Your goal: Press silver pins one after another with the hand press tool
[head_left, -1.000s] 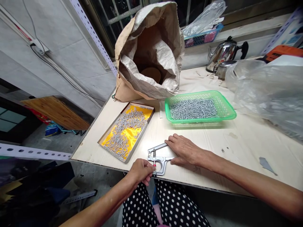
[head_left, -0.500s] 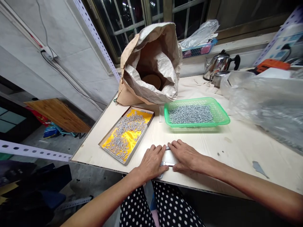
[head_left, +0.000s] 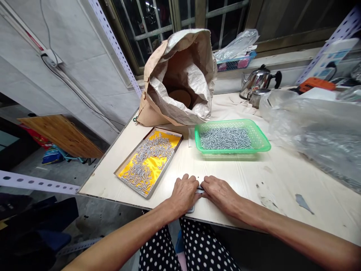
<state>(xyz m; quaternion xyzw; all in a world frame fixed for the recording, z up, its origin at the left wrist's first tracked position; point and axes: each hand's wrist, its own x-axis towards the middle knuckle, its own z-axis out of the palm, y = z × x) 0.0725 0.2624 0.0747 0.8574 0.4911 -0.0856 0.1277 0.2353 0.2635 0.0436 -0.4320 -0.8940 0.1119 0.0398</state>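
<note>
Item: metal hand tool [head_left: 199, 191], pale grey, lying at the near edge of the table [head_left: 282, 177], almost wholly covered by both hands; only a sliver showed between them and a corner below the left hand. Left hand [head_left: 184, 194]: palm down on the tool, fingers close together and laid flat across it. Right hand [head_left: 218, 192]: palm down beside it, fingers close together, tips meeting those of the left hand over the tool. Whether either hand clasped the tool underneath could not be told, since the tool was hidden beneath the palms. Just beyond, to the left: shallow tray [head_left: 166, 165] with a yellow lining, holding loose small metal pins [head_left: 149, 154]. Beyond, to the right: green plastic basket [head_left: 262, 141], filled with a layer of silver pins [head_left: 225, 137]. Behind both, at the table's far side: large brown paper sack [head_left: 180, 75], mouth open and facing the person. To the right of the sack: steel kettle [head_left: 258, 81] with a black handle. Along the right of the table: crumpled clear plastic bag [head_left: 316, 128]. On the window sill: small blue basket [head_left: 235, 64]. Below the table edge: black polka-dot garment [head_left: 203, 248] on the person's lap.
</note>
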